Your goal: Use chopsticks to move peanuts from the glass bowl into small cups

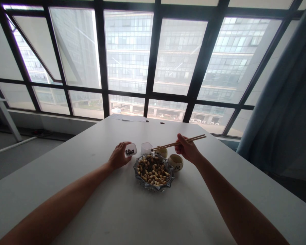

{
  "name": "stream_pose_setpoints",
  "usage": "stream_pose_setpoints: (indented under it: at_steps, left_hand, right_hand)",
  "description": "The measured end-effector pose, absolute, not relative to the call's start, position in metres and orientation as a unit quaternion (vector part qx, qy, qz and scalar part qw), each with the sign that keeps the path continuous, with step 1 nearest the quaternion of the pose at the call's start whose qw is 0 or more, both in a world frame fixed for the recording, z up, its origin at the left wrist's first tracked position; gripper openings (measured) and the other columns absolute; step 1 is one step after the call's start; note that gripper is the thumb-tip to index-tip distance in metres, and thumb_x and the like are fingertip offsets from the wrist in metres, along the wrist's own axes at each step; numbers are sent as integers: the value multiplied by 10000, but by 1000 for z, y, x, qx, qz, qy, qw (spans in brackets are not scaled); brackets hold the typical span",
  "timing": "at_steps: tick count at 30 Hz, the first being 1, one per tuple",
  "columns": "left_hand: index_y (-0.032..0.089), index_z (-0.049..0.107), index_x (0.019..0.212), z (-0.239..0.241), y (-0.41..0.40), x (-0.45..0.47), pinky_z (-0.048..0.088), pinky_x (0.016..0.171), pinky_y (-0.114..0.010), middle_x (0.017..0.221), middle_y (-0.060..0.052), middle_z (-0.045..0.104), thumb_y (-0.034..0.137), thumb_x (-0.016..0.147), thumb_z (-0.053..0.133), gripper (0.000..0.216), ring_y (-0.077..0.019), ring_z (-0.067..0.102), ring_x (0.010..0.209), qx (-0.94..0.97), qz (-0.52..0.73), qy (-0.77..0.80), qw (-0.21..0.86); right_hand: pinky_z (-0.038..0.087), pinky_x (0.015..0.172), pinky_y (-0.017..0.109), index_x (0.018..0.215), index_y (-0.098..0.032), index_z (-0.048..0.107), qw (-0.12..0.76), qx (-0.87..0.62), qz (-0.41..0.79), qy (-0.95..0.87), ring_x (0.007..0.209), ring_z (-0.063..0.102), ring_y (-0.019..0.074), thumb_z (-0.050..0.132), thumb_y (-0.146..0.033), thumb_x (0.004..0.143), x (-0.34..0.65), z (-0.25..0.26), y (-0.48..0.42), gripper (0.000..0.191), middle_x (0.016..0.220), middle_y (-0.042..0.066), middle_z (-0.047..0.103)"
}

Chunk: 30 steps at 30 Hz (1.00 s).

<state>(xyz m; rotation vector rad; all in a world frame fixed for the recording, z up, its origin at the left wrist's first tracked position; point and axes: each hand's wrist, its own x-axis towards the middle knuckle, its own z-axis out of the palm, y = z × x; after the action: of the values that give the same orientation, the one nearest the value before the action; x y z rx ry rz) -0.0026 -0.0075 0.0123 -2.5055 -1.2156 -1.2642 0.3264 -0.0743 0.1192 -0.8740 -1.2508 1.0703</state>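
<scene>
My left hand (119, 154) grips a small clear plastic cup (131, 154) tilted toward me, with several dark beans or seeds (130, 150) inside. In my right hand (187, 148) is a pair of wooden chopsticks (177, 143), their tips pointing left above the far rim of a glass bowl. Something small and dark shows at the tips; I cannot tell what it is. The glass bowl (154, 187), with a jagged rim, holds many pistachio-like nuts (153, 172) and darker bits. Between the cup and the chopsticks stands a second clear plastic cup (146, 147).
Two beige ceramic cups stand right of the bowl: a nearer one (175, 162) with a dark character on it, and a farther one (162, 152) partly behind the chopsticks. White paper (127, 118) lies at the far edge of the white table (91, 211). A blue curtain (277, 92) hangs at right.
</scene>
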Motion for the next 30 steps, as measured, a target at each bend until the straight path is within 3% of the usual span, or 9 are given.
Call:
stream_pose_setpoints:
  at_steps: [4,8,12,17,21,25,30]
  left_hand:
    - [192,470,1295,14,-10,-2,463,1050,-475,1273,-135,620,291,740,675,601,-306,583,1188,-818,-414,-397,36]
    - [191,490,1302,16,-13,-1,480,1033,-465,1269,-138,639,374,760,683,603,-301,609,1170,-823,-416,-385,32]
    - [207,514,1301,19,-17,0,485,1028,-470,1264,-133,655,401,746,693,614,-304,621,1165,-829,-409,-382,14]
    - [207,546,1281,21,-20,0,507,1002,-464,1235,-132,678,444,739,710,613,-302,651,1127,-835,-405,-372,0]
    - [219,551,1287,20,-18,0,504,1008,-467,1238,-122,681,421,727,724,620,-300,651,1133,-838,-398,-373,-4]
    - [207,553,1289,18,-16,0,504,1005,-474,1257,-133,673,401,729,719,616,-311,643,1148,-835,-384,-395,-4]
    - [201,559,1287,18,-15,-1,512,991,-483,1234,-136,684,455,747,707,615,-315,658,1123,-823,-393,-410,-16]
  right_hand:
    - [382,297,214,622,-202,530,646,-375,399,-532,313,504,107,772,-711,623,306,121,-80,564,427,-13,585]
    - [420,349,241,658,-219,524,660,-380,305,-572,354,549,129,672,-687,770,270,106,-95,503,493,9,636]
    - [501,475,288,676,-242,536,586,-403,255,-655,482,610,166,610,-628,856,248,83,-105,433,566,17,660]
    - [492,552,302,709,-240,620,483,-404,199,-751,550,586,170,629,-585,857,244,76,-108,376,612,17,660]
    - [504,539,301,690,-220,625,522,-401,245,-712,539,590,169,545,-681,865,248,83,-105,500,596,33,645]
    - [436,381,255,626,-210,576,542,-408,297,-671,375,530,138,412,-803,839,265,102,-101,651,450,19,584]
    - [339,269,195,520,-181,567,384,-440,449,-676,254,462,106,594,-792,722,292,133,-107,644,339,4,547]
